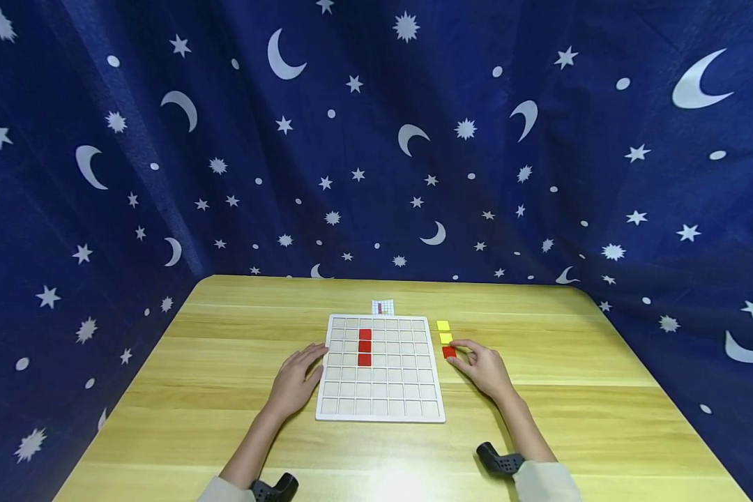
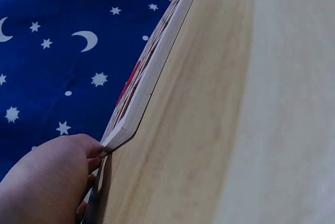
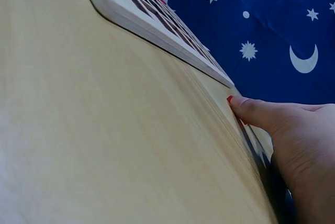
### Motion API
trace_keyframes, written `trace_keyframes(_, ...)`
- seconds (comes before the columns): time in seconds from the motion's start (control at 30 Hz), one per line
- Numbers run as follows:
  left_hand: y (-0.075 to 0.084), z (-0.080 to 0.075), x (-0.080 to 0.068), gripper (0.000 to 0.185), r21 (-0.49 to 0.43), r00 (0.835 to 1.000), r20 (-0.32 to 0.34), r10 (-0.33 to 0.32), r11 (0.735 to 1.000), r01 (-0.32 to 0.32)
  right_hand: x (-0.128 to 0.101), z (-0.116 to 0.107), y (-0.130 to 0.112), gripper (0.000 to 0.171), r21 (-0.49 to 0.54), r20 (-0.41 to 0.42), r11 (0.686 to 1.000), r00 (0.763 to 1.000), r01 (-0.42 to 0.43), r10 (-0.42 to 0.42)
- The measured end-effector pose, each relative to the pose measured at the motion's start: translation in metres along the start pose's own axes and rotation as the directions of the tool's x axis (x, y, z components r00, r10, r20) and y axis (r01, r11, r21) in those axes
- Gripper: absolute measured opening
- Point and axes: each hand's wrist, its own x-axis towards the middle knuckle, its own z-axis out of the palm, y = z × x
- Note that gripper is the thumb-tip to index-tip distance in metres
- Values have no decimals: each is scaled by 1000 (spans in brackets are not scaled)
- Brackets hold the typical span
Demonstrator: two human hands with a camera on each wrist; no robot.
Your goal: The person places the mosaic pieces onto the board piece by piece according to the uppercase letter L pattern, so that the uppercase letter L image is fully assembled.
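A white grid board lies on the table, with three red square tiles set in one column of its cells. My left hand rests at the board's left edge, its fingertips touching the rim; in the left wrist view that hand meets the board's corner. To the right of the board, my right hand pinches a loose red tile between thumb and forefinger, at table level. Only a bit of the red tile shows past the thumb in the right wrist view. Two yellow tiles lie just behind it.
Behind the board lies a small printed card with a grid picture, its near part hidden by the board. A dark blue curtain with moons and stars rises behind and beside the wooden table.
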Motion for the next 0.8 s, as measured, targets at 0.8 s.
trace_keyframes(0.8, 0, 0, 0, 34, -2, 1000, -3, 11, 1000, -11, -2, 1, 0, 28, -23, 12, 1000, 1000, -9, 10)
